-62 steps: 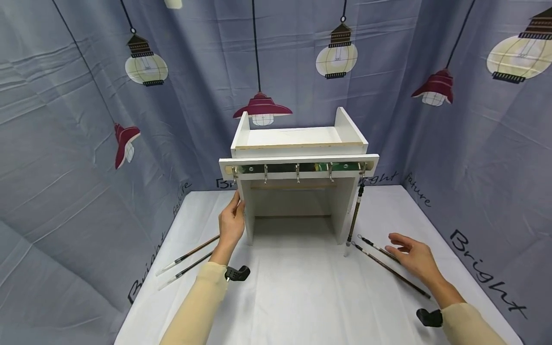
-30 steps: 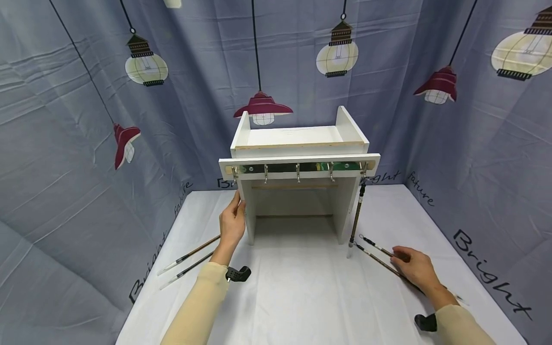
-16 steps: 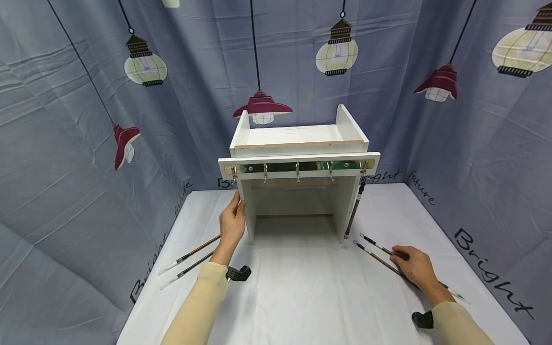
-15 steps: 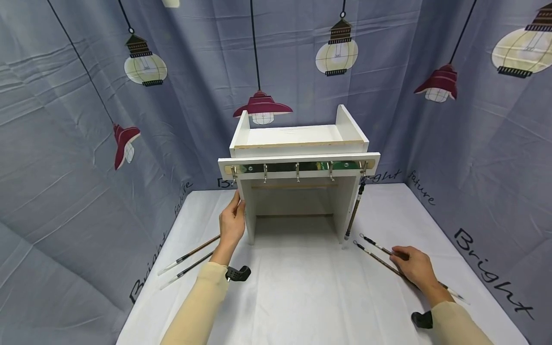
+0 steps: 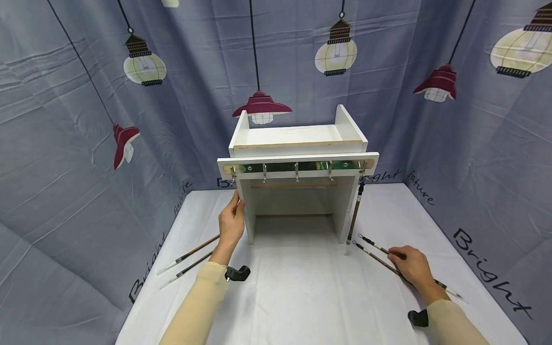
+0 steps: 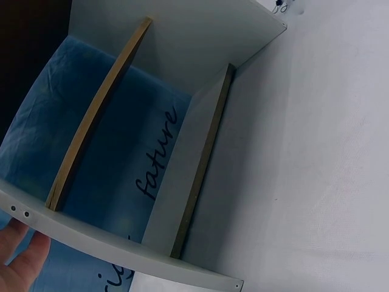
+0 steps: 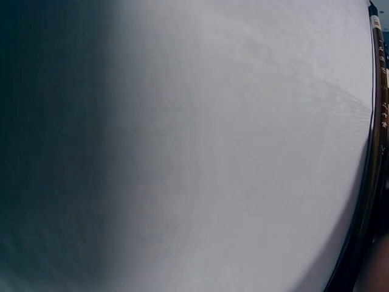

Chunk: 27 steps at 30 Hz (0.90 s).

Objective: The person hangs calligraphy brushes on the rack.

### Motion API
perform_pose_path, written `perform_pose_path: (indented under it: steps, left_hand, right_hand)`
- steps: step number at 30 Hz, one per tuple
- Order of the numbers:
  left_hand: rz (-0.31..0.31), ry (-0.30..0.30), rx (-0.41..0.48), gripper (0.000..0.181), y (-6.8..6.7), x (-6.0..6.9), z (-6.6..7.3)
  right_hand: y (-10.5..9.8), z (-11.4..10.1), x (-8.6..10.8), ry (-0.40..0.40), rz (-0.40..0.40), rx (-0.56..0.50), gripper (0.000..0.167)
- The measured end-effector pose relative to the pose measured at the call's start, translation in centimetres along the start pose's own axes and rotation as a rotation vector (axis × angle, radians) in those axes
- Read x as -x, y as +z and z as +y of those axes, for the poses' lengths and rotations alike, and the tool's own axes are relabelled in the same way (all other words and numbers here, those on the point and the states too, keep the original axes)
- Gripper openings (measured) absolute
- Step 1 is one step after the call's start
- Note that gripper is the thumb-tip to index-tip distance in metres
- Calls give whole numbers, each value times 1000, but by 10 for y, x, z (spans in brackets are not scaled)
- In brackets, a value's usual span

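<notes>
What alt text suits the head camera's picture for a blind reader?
A person's right hand pinches one of two dark-handled brushes on a white table; the left hand touches the side of a white wooden shelf with five metal hooks. A brown-handled brush hangs from the rightmost, and two white-tipped brushes lie at left.

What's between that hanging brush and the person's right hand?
In the head view, the looped end of a farther brush and that of a nearer brush show between the hanging brush and the right hand.
</notes>
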<state>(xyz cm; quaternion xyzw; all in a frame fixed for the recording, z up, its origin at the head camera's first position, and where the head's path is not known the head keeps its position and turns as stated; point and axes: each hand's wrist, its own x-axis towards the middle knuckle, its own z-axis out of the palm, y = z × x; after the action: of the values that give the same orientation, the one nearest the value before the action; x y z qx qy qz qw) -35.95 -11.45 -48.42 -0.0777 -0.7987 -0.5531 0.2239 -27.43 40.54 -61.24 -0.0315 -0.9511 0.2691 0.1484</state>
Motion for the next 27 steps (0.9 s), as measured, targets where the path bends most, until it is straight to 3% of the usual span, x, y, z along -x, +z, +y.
perform_pose_path:
  steps: [18,27]
  left_hand:
    - [-3,-8,-9,51,0,0,3]
    - [-10,-28,-5,51,-1,0,3]
  right_hand:
    - [4,-6,-4,-48,45,31,22]
    - [1,-12,-5,27,44,1,23]
